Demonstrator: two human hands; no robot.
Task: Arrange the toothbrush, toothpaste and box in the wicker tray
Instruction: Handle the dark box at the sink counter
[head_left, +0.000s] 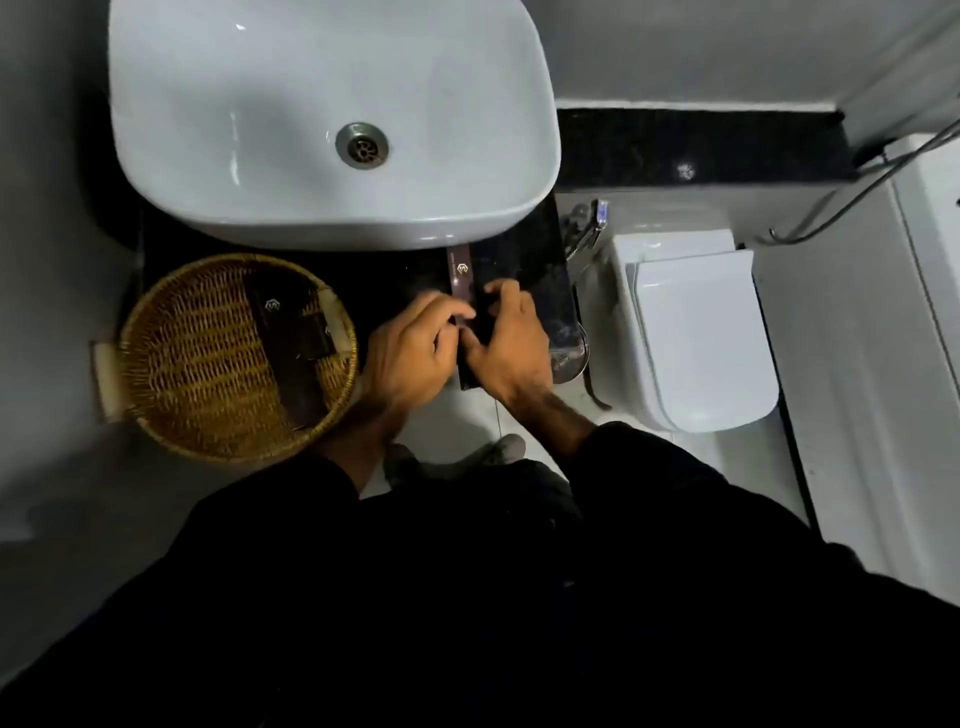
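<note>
A round wicker tray (171, 364) sits on the dark counter left of my hands, below the sink. Inside it lie a dark box with a gold logo (283, 322) and a long dark strip (296, 387) beside it. To the tray's right, a long slim dark box (461, 273) with a gold logo lies on the counter. My left hand (410, 358) and my right hand (506, 343) are both closed on its near end, fingers meeting over it. I cannot pick out a toothbrush or toothpaste.
A white basin (311, 104) with a metal drain fills the top left. A white toilet (701, 322) stands to the right, with a chrome spray fitting (587, 234) beside it. The dark counter (519, 249) ends close to my right hand.
</note>
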